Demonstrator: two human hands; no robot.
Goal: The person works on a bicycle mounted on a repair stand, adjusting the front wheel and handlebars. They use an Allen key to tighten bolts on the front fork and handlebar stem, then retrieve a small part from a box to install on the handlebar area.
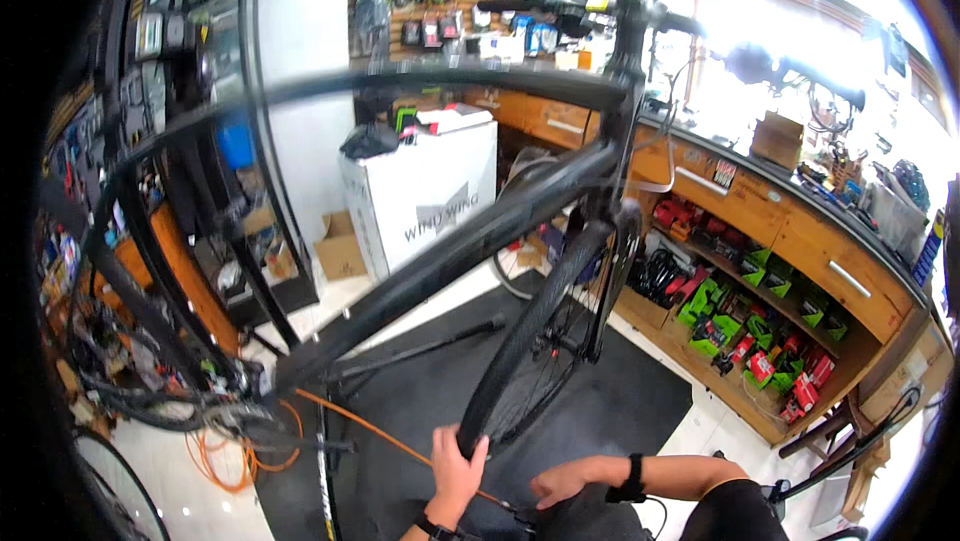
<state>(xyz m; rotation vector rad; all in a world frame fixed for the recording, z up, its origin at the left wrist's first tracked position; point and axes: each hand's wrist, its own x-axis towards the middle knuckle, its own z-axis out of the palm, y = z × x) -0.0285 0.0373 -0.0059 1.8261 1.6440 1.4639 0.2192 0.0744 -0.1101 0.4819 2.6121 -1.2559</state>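
A black bicycle frame (450,251) hangs raised and tilted across the view, with its handlebar (560,6) at the top. Its front wheel (530,351) points down toward me. My left hand (455,466) is shut on the lower edge of the front tyre, and a dark watch sits on that wrist. My right hand (565,481) lies just to the right of it, fingers stretched out flat over a dark rounded shape, holding nothing. A black band is on the right wrist.
A black floor mat (610,411) lies under the wheel, crossed by an orange cable (380,431). A white cardboard box (430,191) stands behind the frame. A wooden counter (800,231) with shelves of green and red boxes (760,336) runs along the right. Cluttered racks fill the left.
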